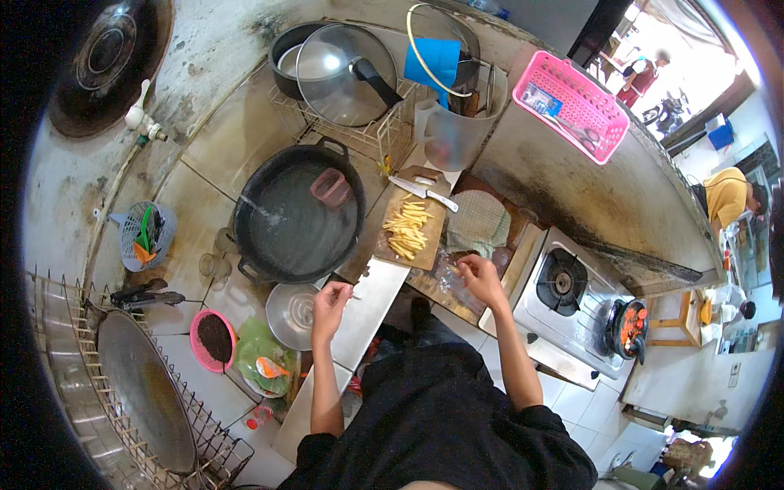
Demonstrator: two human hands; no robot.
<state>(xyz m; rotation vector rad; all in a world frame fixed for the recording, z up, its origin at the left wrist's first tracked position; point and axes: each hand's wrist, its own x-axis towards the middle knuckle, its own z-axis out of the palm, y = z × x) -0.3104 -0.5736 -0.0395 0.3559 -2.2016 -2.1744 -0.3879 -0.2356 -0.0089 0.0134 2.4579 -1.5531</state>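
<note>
My left hand [331, 304] is raised over the white tiled ledge [364, 312], fingers pinched, with a small thin pale thing at their tips that I cannot make out. My right hand [477, 276] is closed beside the lower right of the wooden board [388, 255], a small pale bit at its fingertips. Cut potato strips [410, 220] lie heaped on the board, with a white-handled knife [429, 194] across its upper part. Left of the board sits a large black basin of water [282, 229] holding a pink plastic container [330, 187]. A metal bowl [287, 317] is beside my left hand.
A gas stove [547, 313] on my right bears a pan with red food [629, 331]. A folded cloth [478, 220] lies behind my right hand. A pink basket [569, 106] rests on the partition, a bent person in yellow [727, 196] beyond. A lidded pot [339, 73] stands at the back.
</note>
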